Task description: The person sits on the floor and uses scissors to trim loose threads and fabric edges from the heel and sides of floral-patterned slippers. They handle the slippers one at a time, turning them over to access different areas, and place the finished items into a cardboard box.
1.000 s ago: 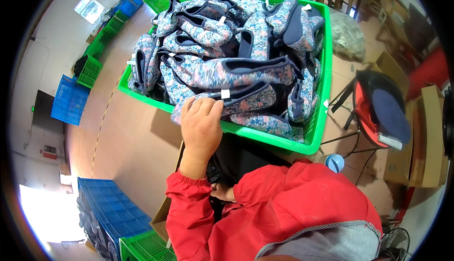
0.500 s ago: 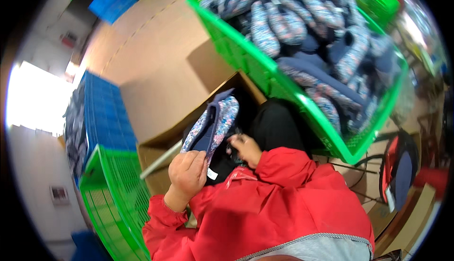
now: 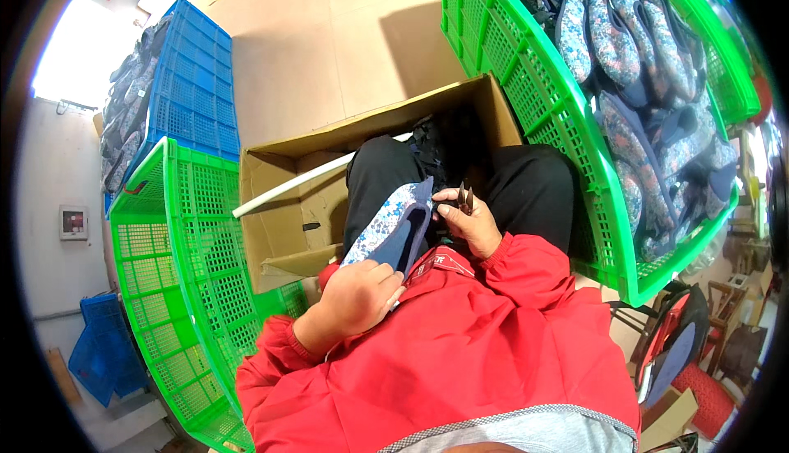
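Now that the floral shoe [image 3: 393,227] has come out of the green crate [image 3: 575,149] onto the lap, the left hand [image 3: 355,297] grips its heel while the right hand [image 3: 467,221] pinches small snips [image 3: 463,197] beside its opening, ready for trimming.

The left hand [image 3: 355,298] holds a flowery shoe piece [image 3: 393,227] near the lap, and the right hand [image 3: 467,221] grips small snips [image 3: 464,197] beside it.

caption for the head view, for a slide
Left hand holds a floral shoe upper; right hand holds small snips.
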`<state>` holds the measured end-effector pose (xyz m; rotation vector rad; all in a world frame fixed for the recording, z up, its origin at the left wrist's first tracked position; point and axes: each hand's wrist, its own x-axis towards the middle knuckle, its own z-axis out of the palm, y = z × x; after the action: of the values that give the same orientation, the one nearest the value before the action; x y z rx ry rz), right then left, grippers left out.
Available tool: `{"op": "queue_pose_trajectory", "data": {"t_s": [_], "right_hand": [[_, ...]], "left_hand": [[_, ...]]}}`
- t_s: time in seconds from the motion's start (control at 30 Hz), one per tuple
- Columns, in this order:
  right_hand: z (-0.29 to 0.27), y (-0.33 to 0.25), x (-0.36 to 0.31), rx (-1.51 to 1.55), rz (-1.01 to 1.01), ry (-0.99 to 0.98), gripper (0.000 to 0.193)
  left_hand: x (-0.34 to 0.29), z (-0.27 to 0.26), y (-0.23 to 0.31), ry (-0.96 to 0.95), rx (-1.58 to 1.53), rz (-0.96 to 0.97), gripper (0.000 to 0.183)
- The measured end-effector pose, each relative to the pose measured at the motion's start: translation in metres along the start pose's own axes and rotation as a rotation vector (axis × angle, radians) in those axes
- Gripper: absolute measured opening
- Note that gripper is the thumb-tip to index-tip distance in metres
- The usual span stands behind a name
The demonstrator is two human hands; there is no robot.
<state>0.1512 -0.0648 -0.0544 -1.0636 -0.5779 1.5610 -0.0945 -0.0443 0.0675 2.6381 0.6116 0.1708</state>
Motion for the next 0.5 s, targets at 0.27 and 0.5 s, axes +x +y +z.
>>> {"op": "queue_pose_trajectory", "data": {"t_s": [0.27,0.5], "right_hand": [[0.005,-0.008,-0.003,0.001,0.007,-0.01,0.02],[0.006,-0.039,-0.011,-0.327,-0.141,-0.011,0.036]], "left_hand": [[0.039,-0.004,-0.037,0.267,-0.157,-0.265,0.012],[0.059,0.021,-0.03,0.56,-0.042,-0.34,0.019]]}}
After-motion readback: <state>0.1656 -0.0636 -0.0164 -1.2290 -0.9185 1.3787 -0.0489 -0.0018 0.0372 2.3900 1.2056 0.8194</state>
